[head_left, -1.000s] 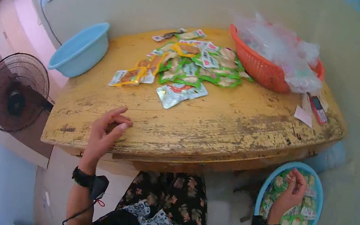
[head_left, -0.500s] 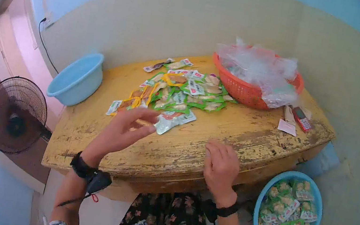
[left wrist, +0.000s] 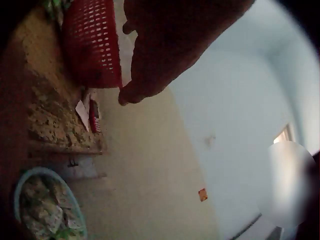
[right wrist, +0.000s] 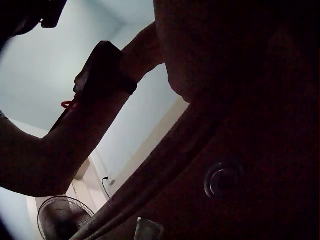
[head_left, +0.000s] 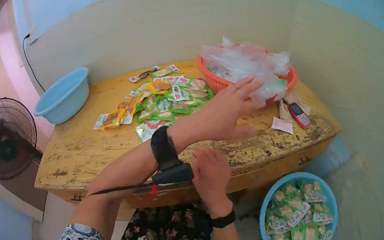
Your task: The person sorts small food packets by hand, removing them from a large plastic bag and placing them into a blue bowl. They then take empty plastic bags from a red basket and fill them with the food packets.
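My left hand [head_left: 230,110] reaches across the table with its fingers extended. Its fingertips overlap the front of the red plastic basket [head_left: 210,79] in the head view. Clear plastic bags [head_left: 247,65] are heaped in that basket and spill over its rim. In the left wrist view the hand is a dark shape beside the basket [left wrist: 92,47]. My right hand [head_left: 211,176] is at the table's front edge, fingers loosely bent, with nothing visible in it. Left of the hands lies a pile of green and yellow sealed food packets [head_left: 176,109], a silver packet [head_left: 147,132] at its front.
On the worn yellow table [head_left: 80,152] a light blue basin [head_left: 65,96] leans at the far left. A red phone [head_left: 300,117] and paper slips [head_left: 282,125] lie right of the basket. Below, a blue tub [head_left: 265,211] holds green packets. A fan [head_left: 6,139] stands left.
My left hand has moved right and forward, from the table's left front to the basket. The right hand came up from the blue tub to the table edge and shifted slightly left.
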